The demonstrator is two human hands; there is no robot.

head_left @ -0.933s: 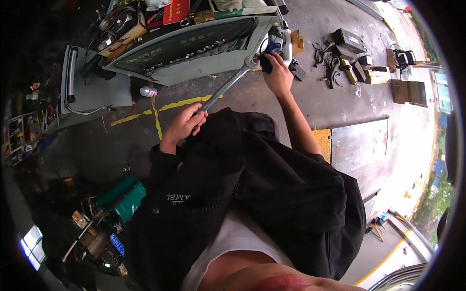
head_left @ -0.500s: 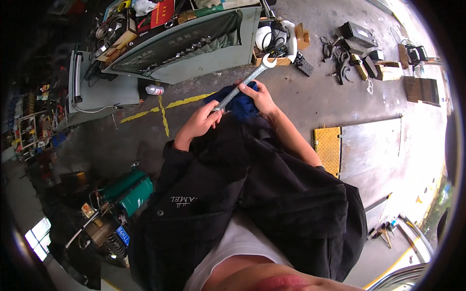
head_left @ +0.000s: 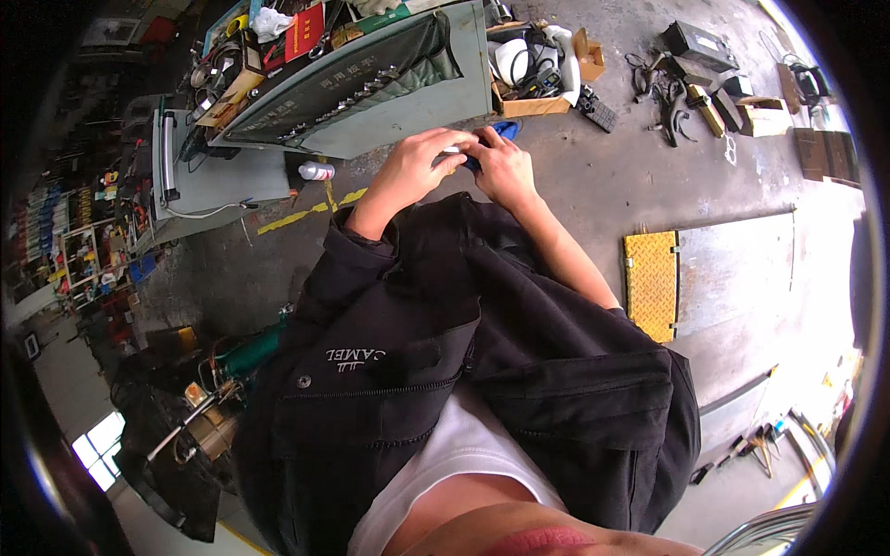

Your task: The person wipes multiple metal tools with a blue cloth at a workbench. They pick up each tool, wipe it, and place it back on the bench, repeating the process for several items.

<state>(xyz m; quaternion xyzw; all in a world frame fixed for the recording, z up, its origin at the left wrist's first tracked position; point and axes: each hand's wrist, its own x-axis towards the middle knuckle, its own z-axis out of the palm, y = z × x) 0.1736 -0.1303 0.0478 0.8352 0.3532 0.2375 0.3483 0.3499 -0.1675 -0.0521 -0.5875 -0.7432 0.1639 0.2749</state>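
Note:
Both my hands meet in front of my black jacket. My left hand (head_left: 406, 176) is closed, its fingers curled over the wrench (head_left: 451, 149); only a short bright piece of the metal shows between the fingers. Beside it my right hand (head_left: 505, 173) is closed too, with a blue cloth (head_left: 506, 130) bunched under and beyond its fingers. The fingertips of the two hands touch or nearly touch. Most of the wrench, its open jaw included, is hidden behind the hands.
Ahead stands a grey cabinet (head_left: 371, 136) with a dark green tool roll (head_left: 371, 79) holding several wrenches. A cardboard box (head_left: 536, 107) of cables is beside it. A white bottle (head_left: 316, 170) lies on the floor. At right is a yellow checker plate (head_left: 651, 285); metal parts (head_left: 672, 107) lie farther off.
The wrench, fully visible before and pointing up to the right, is now mostly covered by my hands. My left hand has risen and drawn closer to my right, its fingers over the tool.

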